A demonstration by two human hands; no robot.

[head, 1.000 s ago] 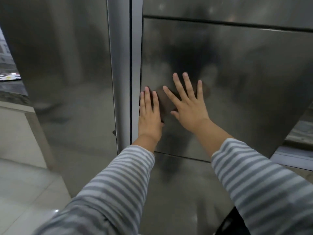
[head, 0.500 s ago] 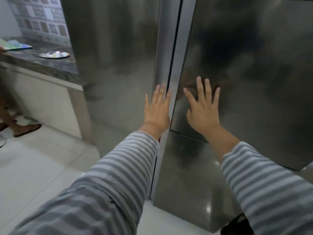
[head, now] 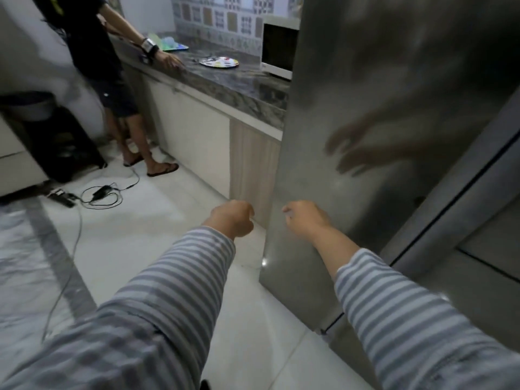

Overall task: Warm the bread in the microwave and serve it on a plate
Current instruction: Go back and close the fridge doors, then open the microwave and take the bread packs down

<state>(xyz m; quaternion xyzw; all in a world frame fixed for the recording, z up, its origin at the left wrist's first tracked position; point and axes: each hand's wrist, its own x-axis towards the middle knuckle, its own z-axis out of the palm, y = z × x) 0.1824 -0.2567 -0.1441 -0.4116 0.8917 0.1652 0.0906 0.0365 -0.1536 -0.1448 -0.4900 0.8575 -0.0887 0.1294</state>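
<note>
1. Head view: the left hand (head: 232,218) and right hand (head: 306,216) hang out front, fingers loosely curled, holding nothing, beside the steel fridge (head: 365,108).
2. The white microwave (head: 278,47) sits on the dark counter (head: 239,83), door closed; a colourful plate (head: 219,62) lies nearby.
3. Another person (head: 95,52) leans there.
</note>
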